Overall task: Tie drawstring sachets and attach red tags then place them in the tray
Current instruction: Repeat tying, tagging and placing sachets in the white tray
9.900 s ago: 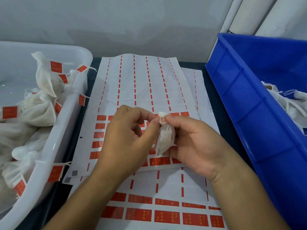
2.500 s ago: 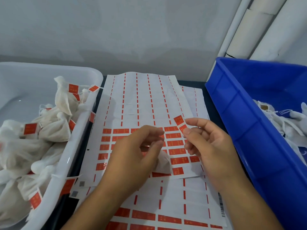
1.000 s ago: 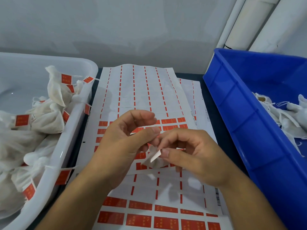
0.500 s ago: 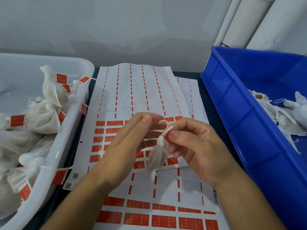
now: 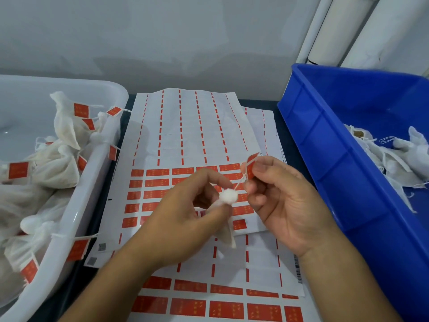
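Note:
A small white sachet (image 5: pixel 228 198) hangs over the sticker sheets, pinched at its gathered neck by my left hand (image 5: pixel 185 219). Its drawstring runs up and right to a red tag (image 5: pixel 251 168), which my right hand (image 5: pixel 283 201) pinches between thumb and fingers. The string looks taut between the two hands. The sachet's lower corner (image 5: pixel 228 238) dangles below my left fingers. The white tray (image 5: pixel 92 163) at the left holds several tagged sachets (image 5: pixel 58 163).
Sheets of red tag stickers (image 5: pixel 185 140) cover the dark table between the bins, the upper rows peeled away. A blue bin (image 5: pixel 325 145) at the right holds several untagged white sachets (image 5: pixel 399 154). White pipes (image 5: pixel 329 29) stand against the wall behind it.
My right hand has pulled the red tag up and to the right, away from the sachet, drawing the string out. My left hand now holds the sachet's neck lower.

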The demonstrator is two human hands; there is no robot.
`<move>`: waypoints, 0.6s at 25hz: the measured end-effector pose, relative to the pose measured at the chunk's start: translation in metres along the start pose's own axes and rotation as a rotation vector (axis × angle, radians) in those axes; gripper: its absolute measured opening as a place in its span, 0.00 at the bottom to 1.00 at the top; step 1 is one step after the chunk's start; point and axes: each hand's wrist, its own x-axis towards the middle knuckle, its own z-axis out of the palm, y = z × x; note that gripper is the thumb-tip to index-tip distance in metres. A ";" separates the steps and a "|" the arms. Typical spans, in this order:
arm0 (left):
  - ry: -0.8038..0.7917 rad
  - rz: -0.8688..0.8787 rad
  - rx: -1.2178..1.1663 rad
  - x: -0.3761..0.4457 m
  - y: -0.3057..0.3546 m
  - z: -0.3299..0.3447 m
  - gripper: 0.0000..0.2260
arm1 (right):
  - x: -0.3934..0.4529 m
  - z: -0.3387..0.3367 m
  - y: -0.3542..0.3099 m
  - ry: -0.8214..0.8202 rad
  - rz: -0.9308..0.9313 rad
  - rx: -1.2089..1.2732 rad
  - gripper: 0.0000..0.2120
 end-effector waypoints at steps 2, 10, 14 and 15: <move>-0.008 0.021 0.072 0.000 -0.001 0.002 0.03 | 0.000 0.000 -0.001 0.010 0.004 -0.010 0.04; 0.016 0.178 -0.188 -0.002 0.011 0.014 0.03 | -0.003 0.001 -0.001 -0.024 -0.037 -0.172 0.01; 0.042 0.194 -0.270 -0.003 0.010 0.017 0.01 | -0.006 0.004 -0.001 -0.057 -0.053 -0.213 0.01; 0.041 0.196 -0.328 -0.002 0.011 0.016 0.02 | -0.006 0.003 -0.001 -0.051 -0.046 -0.189 0.02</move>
